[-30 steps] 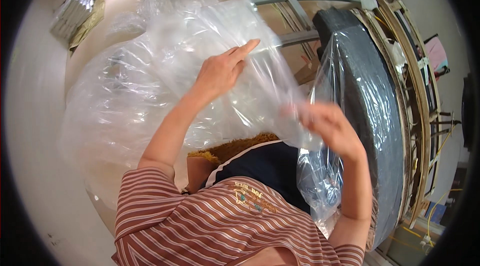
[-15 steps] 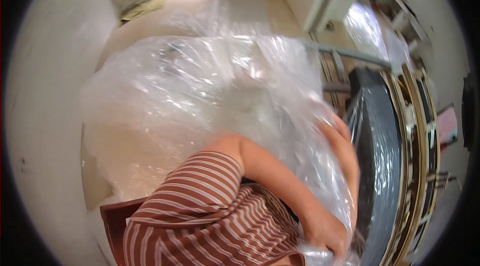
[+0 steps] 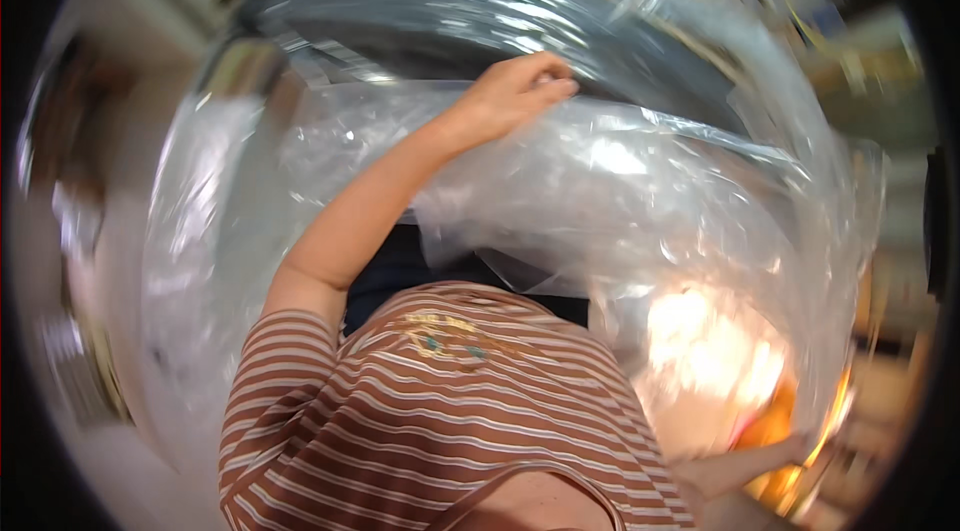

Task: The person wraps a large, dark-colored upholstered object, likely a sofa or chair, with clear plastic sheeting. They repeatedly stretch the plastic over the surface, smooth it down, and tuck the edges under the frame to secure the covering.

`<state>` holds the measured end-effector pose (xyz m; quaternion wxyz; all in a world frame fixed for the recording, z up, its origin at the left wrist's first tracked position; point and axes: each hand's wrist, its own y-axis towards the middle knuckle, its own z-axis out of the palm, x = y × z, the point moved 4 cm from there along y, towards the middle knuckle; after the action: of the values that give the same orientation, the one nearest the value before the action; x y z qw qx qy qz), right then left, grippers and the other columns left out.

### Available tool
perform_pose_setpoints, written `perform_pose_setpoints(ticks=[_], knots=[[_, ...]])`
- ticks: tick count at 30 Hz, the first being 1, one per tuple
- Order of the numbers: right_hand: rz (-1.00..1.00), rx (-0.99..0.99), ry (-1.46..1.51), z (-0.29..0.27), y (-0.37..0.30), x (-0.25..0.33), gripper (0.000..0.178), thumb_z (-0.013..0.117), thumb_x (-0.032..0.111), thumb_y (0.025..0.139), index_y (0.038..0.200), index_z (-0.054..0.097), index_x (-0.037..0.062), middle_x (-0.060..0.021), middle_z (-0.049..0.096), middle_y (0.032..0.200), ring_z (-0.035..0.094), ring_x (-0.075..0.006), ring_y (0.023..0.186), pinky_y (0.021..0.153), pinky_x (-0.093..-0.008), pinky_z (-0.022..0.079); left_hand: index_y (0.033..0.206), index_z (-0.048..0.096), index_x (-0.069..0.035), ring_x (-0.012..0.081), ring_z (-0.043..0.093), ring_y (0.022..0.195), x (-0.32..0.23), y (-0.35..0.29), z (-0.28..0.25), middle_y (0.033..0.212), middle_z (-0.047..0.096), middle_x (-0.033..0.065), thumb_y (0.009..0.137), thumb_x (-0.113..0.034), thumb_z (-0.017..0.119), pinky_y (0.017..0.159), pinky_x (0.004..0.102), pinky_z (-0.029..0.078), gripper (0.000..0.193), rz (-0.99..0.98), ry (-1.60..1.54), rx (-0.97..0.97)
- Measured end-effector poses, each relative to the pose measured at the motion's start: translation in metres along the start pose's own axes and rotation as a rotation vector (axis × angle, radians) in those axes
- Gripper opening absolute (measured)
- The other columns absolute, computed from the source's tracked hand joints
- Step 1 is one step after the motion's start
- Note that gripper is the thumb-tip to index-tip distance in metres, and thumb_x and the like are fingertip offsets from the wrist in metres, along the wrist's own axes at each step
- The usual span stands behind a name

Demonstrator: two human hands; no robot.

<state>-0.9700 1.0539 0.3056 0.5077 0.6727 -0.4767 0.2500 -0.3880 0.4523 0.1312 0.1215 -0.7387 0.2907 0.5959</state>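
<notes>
A wide clear plastic sheet (image 3: 620, 201) spreads in front of my body, crumpled and shiny. My left hand (image 3: 525, 91) reaches across to its far edge, fingers curled together as if pinching that edge; the fingertips are partly hidden. Just beyond the hand is a long dark grey panel (image 3: 400, 6) under glossy clear film. My right hand (image 3: 798, 447) is stretched far out at the lower right, near the sheet's hanging side. Motion smears its fingers, so its grip cannot be made out.
More clear film (image 3: 700, 6) bunches at the upper right over the panel's end. Another hanging fold of film (image 3: 200, 201) shows at the left. An orange object (image 3: 772, 428) lies behind my right forearm, beside a bright glare. The surroundings are blurred.
My view has swung round, bringing the dark grey panel from the right side to straight ahead. My left hand has moved from low right to the panel's near side; my right arm now stretches out low right.
</notes>
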Motion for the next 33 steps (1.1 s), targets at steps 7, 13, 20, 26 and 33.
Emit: perform_pose_setpoints(ticks=[7,13,20,26,33], knots=[[-0.472,-0.094,-0.635,-0.023,-0.102,0.086,0.034,0.05,0.021,0.099,0.12,0.06,-0.0026,-0.0114,0.062,0.12,0.057,-0.0202,0.111,0.099,-0.0298,0.041,0.094,0.063,-0.006,0.0057,0.048,0.082,-0.012,0.069,0.149,0.085,0.056,-0.0039,0.092,-0.021,0.06,0.075,0.0205,0.039,0.015,0.136,-0.245,0.177],[-0.567,0.439,0.145,0.234,-0.186,0.157,0.023,0.052,0.002,0.091,0.11,0.065,0.0012,-0.0091,0.065,0.112,0.06,-0.0167,0.105,0.094,-0.0298,0.046,0.093,0.068,-0.003,0.0064,0.053,0.08,-0.091,0.082,0.167,0.089,0.063,-0.0021,0.089,-0.02,0.065,0.073,0.0215,0.043,0.018,0.26,-0.283,0.261],[-0.458,1.277,0.466,0.399,-0.261,0.226,0.023,0.059,0.017,0.092,0.108,0.063,0.0012,-0.0034,0.065,0.094,0.06,-0.0131,0.086,0.08,-0.0258,0.047,0.101,0.067,-0.004,0.0083,0.053,0.075,-0.147,0.072,0.129,0.089,0.061,-0.0006,0.083,-0.012,0.072,0.065,0.0228,0.043,0.02,0.662,0.072,0.157],[-0.559,0.686,0.41,0.333,-0.223,0.234,0.019,0.047,0.001,0.096,0.104,0.064,0.0017,-0.0025,0.063,0.099,0.058,-0.0121,0.093,0.084,-0.023,0.044,0.092,0.064,-0.005,0.0264,0.061,0.081,-0.06,0.039,0.054,0.09,0.06,0.0066,0.067,0.011,0.053,0.071,0.0326,0.045,0.031,0.274,0.615,-0.119],[-0.549,0.543,0.198,0.336,-0.139,0.199,0.015,0.054,0.014,0.098,0.101,0.064,0.0025,0.0006,0.059,0.097,0.053,-0.0078,0.094,0.089,-0.0221,0.04,0.092,0.069,-0.007,0.0159,0.062,0.082,-0.003,-0.025,-0.13,0.088,0.066,0.0021,0.072,0.0,0.062,0.075,0.0289,0.047,0.022,0.003,0.461,-0.451]])
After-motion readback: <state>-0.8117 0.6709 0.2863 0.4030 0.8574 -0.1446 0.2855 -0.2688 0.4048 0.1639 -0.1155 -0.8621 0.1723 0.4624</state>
